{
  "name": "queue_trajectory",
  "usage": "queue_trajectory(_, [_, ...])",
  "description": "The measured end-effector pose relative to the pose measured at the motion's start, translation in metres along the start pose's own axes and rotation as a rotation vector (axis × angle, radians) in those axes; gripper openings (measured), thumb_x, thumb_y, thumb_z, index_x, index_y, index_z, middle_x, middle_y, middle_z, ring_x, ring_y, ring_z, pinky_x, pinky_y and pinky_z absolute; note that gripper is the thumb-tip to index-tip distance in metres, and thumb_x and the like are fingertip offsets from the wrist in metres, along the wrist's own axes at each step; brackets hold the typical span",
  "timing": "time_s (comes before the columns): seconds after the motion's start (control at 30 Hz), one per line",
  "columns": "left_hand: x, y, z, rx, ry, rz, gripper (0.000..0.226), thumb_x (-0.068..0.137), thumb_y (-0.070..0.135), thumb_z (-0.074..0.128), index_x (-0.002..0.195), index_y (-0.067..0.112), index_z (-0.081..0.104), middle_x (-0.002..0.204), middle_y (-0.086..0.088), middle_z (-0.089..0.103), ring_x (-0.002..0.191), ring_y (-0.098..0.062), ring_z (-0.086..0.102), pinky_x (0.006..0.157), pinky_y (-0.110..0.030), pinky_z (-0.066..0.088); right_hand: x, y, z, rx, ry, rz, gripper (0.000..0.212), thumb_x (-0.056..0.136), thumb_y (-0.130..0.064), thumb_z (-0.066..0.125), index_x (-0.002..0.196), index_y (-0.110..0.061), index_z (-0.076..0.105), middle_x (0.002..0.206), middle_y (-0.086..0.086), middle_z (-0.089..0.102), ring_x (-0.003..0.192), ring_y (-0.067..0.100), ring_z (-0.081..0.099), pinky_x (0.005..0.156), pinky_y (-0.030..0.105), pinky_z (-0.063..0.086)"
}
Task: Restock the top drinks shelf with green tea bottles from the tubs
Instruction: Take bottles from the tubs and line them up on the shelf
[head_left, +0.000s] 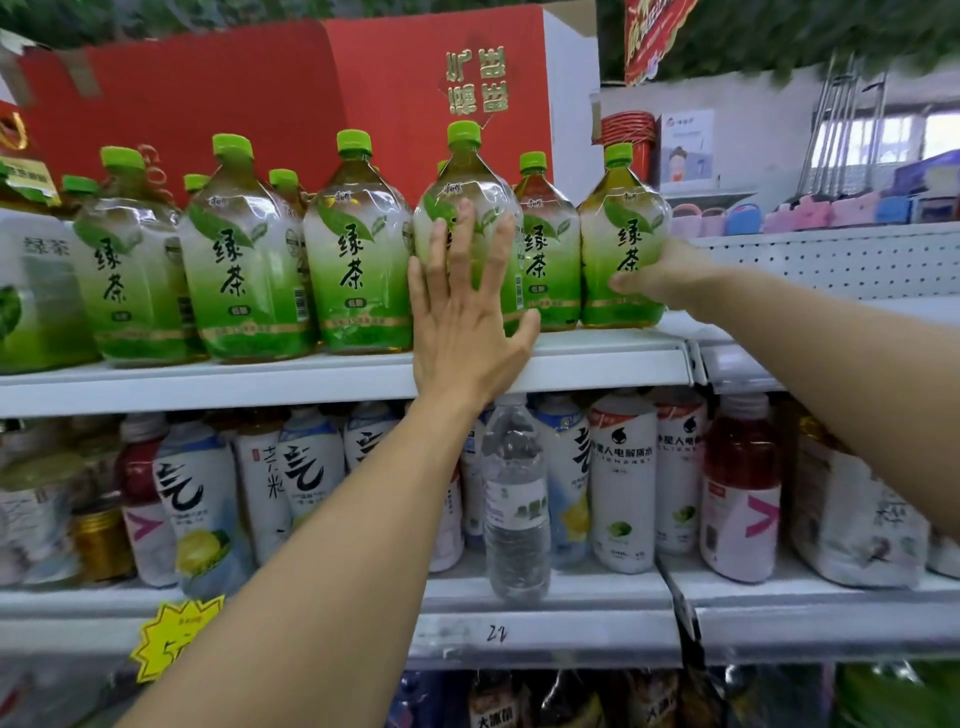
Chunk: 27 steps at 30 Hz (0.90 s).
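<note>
Currently both hands are up at the top shelf (332, 382). Left hand (465, 317) lies flat, fingers straight and spread, pressed against the front of a green tea bottle (467, 208) in the front row. Right hand (662, 278) grips the rightmost green tea bottle (623, 234) low on its side, thumb across the label; that bottle stands upright at the shelf's right end. More green tea bottles (244, 260) line the shelf to the left. Red carton (311, 104) behind. Mixed drinks (621, 478) fill the shelf below.
</note>
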<state>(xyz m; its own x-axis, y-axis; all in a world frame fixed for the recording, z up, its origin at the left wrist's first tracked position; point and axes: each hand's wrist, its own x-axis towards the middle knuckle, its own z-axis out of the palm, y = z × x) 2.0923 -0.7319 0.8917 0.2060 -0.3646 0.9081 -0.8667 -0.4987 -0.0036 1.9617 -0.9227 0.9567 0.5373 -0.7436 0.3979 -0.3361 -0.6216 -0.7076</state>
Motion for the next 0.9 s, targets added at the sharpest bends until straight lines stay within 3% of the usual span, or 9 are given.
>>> queue_trajectory(0.13, [-0.005,0.004,-0.011,-0.039,-0.121,0.011,0.089,0.096,0.059,0.046,0.160,0.027,-0.008,0.168,-0.009,-0.017,0.154,-0.030,-0.018,0.124,-0.054,-0.007,-0.072,-0.007,0.007,-0.224,0.093,-0.299,0.071,0.090,-0.038,0.069,0.148,-0.011,0.038,0.150,0.012,0.042,0.136,0.028,0.042,0.114,0.044,0.034])
queue_trajectory(0.23, [-0.034,0.006,-0.025,-0.109,-0.209,0.039,0.083,0.099,0.060,0.044,0.161,0.026,0.001,0.169,-0.006,-0.012,0.155,-0.024,-0.015,0.124,-0.052,-0.008,-0.133,0.001,0.024,-0.343,0.210,-0.483,0.061,0.092,-0.040,0.064,0.145,-0.017,0.042,0.145,0.007,0.045,0.134,0.025,0.042,0.106,0.044,0.039])
queue_trajectory(0.27, [-0.051,0.007,-0.032,-0.137,-0.199,0.058,0.080,0.098,0.057,0.047,0.161,0.025,0.011,0.169,-0.006,0.000,0.156,-0.025,-0.006,0.125,-0.053,-0.003,-0.152,0.007,0.031,-0.375,0.246,-0.515,0.057,0.093,-0.039,0.063,0.142,-0.018,0.045,0.141,0.006,0.047,0.130,0.025,0.044,0.099,0.043,0.041])
queue_trajectory(0.33, [-0.088,0.008,-0.047,-0.234,-0.137,0.088,0.068,0.095,0.051,0.055,0.153,0.020,0.038,0.159,-0.007,0.036,0.149,-0.027,0.028,0.121,-0.051,0.022,-0.189,0.020,0.048,-0.398,0.321,-0.601,0.047,0.092,-0.036,0.064,0.134,-0.017,0.053,0.131,0.006,0.055,0.119,0.027,0.052,0.085,0.040,0.046])
queue_trajectory(0.4, [-0.127,0.007,-0.057,-0.322,-0.101,0.092,0.055,0.092,0.047,0.057,0.139,0.018,0.055,0.136,-0.003,0.058,0.126,-0.024,0.052,0.100,-0.044,0.047,-0.218,0.034,0.066,-0.410,0.347,-0.656,0.041,0.090,-0.031,0.067,0.126,-0.013,0.059,0.121,0.008,0.060,0.109,0.030,0.058,0.073,0.038,0.049])
queue_trajectory(0.43, [-0.146,0.006,-0.059,-0.340,-0.112,0.084,0.051,0.092,0.047,0.056,0.135,0.019,0.059,0.129,-0.001,0.062,0.118,-0.022,0.056,0.090,-0.041,0.052,-0.230,0.042,0.076,-0.417,0.335,-0.671,0.039,0.089,-0.029,0.069,0.123,-0.011,0.061,0.118,0.009,0.061,0.105,0.031,0.060,0.070,0.037,0.050])
queue_trajectory(0.53, [-0.201,-0.006,-0.058,-0.385,-0.238,0.021,0.047,0.092,0.047,0.056,0.130,0.021,0.062,0.120,0.002,0.065,0.110,-0.019,0.060,0.081,-0.039,0.054,-0.261,0.063,0.109,-0.432,0.227,-0.638,0.042,0.088,-0.029,0.070,0.124,-0.010,0.060,0.119,0.011,0.060,0.103,0.033,0.061,0.066,0.037,0.052])
queue_trajectory(0.73, [-0.300,-0.039,-0.043,-0.511,-0.714,-0.243,0.046,0.094,0.043,0.065,0.136,0.028,0.057,0.130,0.008,0.062,0.122,-0.015,0.055,0.096,-0.038,0.048,-0.317,0.100,0.178,-0.429,-0.265,-0.323,0.059,0.095,-0.046,0.055,0.146,-0.023,0.036,0.142,0.000,0.038,0.124,0.022,0.046,0.076,0.032,0.037])
queue_trajectory(0.9, [-0.400,-0.071,-0.016,-0.618,-1.058,-0.560,0.041,0.093,0.034,0.070,0.131,0.021,0.061,0.116,0.002,0.067,0.105,-0.018,0.064,0.092,-0.037,0.052,-0.360,0.155,0.251,-0.385,-0.576,-0.091,0.056,0.094,-0.046,0.058,0.142,-0.021,0.042,0.137,0.004,0.044,0.128,0.025,0.045,0.093,0.040,0.047])
